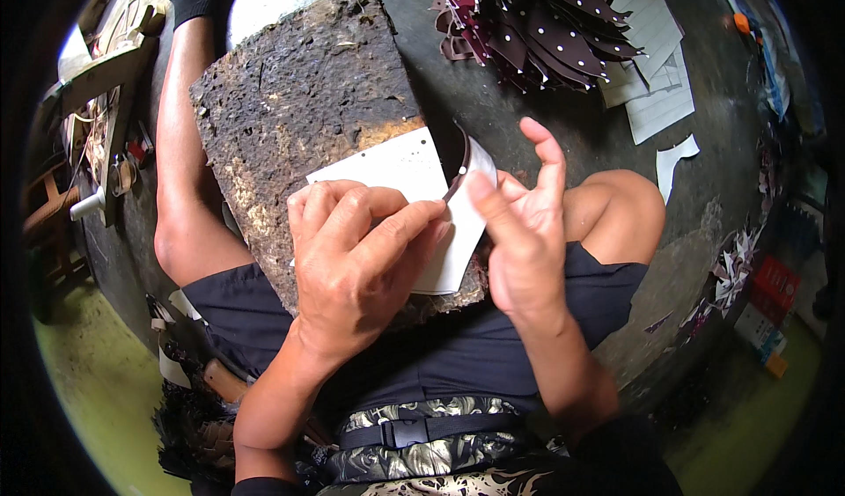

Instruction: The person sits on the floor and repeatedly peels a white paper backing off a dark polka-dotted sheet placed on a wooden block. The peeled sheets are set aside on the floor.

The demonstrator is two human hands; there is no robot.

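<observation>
My left hand [352, 245] is closed in a pinch on the edge of a thin dark piece with white dots and a white back [464, 163]. This piece stands up and curls on its edge. My right hand [531, 249] is just right of it with fingers apart, its thumb blurred close to the white back; whether it touches cannot be told. Beneath the hands a white sheet [378, 163] with small dark holes lies on a rough, worn block [299, 82]. My left hand hides part of the sheet.
A stack of dark, white-dotted pieces [550, 25] lies on the floor beyond the block, beside white paper sheets [660, 100]. A white scrap [676, 157] lies farther right. Wooden furniture [106, 100] stands at the left. Scraps [735, 263] and a red packet [775, 286] are at the right.
</observation>
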